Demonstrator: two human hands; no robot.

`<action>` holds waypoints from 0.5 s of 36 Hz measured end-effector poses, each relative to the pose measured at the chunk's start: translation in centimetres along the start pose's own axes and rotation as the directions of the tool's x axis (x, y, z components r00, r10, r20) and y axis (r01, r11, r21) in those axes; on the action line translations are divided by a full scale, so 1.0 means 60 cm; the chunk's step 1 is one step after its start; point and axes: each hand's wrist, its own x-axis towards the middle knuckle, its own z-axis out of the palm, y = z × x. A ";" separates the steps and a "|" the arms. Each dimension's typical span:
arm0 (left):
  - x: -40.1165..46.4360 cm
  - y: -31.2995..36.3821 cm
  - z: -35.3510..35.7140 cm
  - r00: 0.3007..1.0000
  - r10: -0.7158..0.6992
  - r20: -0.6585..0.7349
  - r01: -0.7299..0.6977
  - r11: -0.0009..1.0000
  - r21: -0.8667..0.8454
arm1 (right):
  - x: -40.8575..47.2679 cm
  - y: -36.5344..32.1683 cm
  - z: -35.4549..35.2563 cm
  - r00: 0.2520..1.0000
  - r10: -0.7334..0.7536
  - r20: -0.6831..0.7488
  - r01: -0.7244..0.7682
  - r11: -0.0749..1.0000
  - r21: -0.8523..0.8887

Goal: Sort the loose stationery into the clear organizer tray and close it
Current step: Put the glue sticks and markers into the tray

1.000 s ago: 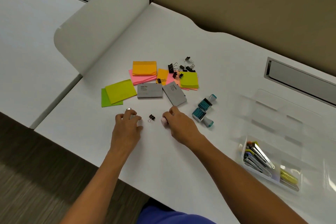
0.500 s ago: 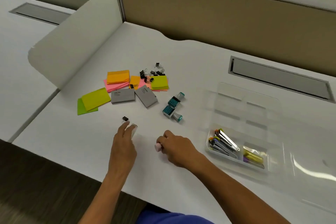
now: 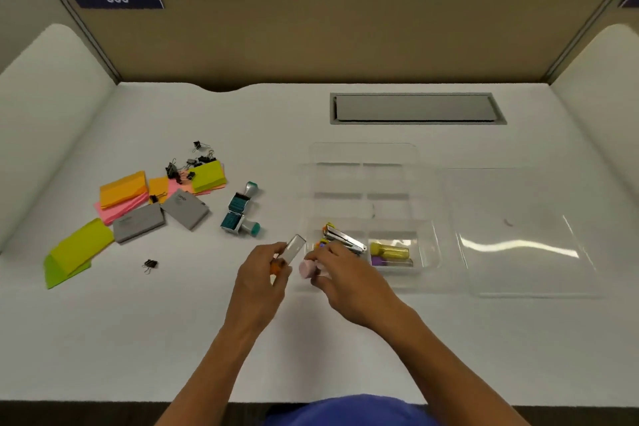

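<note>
Resting on a white desk (image 3: pixel 311 349), a clear organizer tray (image 3: pixel 428 252) is seen to the right of the middle, with its compartments open to the top. A clear lid (image 3: pixel 525 239) is laid flat just beside the tray, on its right side. In the near row of the tray, a metal stapler (image 3: pixel 345 240) is placed in the left compartment, and a yellow tube (image 3: pixel 389 249) with something purple under it is placed in the right compartment; the far compartments are seen without content. The left hand (image 3: pixel 257 290) is closed around a small clear stapler with an orange end (image 3: pixel 294 249), which is held tilted above the desk, near the left front corner of the tray. The right hand (image 3: pixel 349 282) is closed around a small pink cylinder (image 3: pixel 308 268), held just beside the same corner; it cannot be told if the cylinder touches the tray. On the left part of the desk, sticky note pads (image 3: pixel 121 188) in orange, pink, yellow and green are spread, and two grey boxes (image 3: pixel 138 221) are laid between them. A group of black binder clips (image 3: pixel 193 162) is gathered behind the pads, and a single binder clip (image 3: pixel 149 264) is lying apart, nearer to the desk edge. Two teal stamps (image 3: pixel 240 209) are placed between the pads and the tray.
</note>
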 end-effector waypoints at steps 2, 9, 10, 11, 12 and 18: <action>0.007 0.022 0.018 0.996 0.087 0.028 -0.087 0.996 0.013 | -0.012 0.021 -0.023 0.997 0.063 -0.050 -0.058 0.993 0.101; 0.053 0.104 0.099 0.956 0.219 0.195 -0.232 0.972 0.048 | -0.063 0.113 -0.100 0.907 0.271 -0.323 -0.174 0.938 0.299; 0.060 0.116 0.112 0.952 0.221 0.211 -0.237 0.970 0.054 | -0.070 0.124 -0.107 0.892 0.287 -0.350 -0.181 0.935 0.305; 0.067 0.127 0.125 0.948 0.229 0.221 -0.249 0.966 0.068 | -0.077 0.133 -0.112 0.879 0.301 -0.370 -0.185 0.931 0.316; 0.074 0.137 0.137 0.944 0.237 0.232 -0.262 0.961 0.087 | -0.083 0.141 -0.116 0.868 0.315 -0.385 -0.190 0.925 0.329; 0.106 0.173 0.189 0.899 0.269 0.345 -0.356 0.909 0.219 | -0.111 0.167 -0.125 0.833 0.372 -0.410 -0.212 0.898 0.385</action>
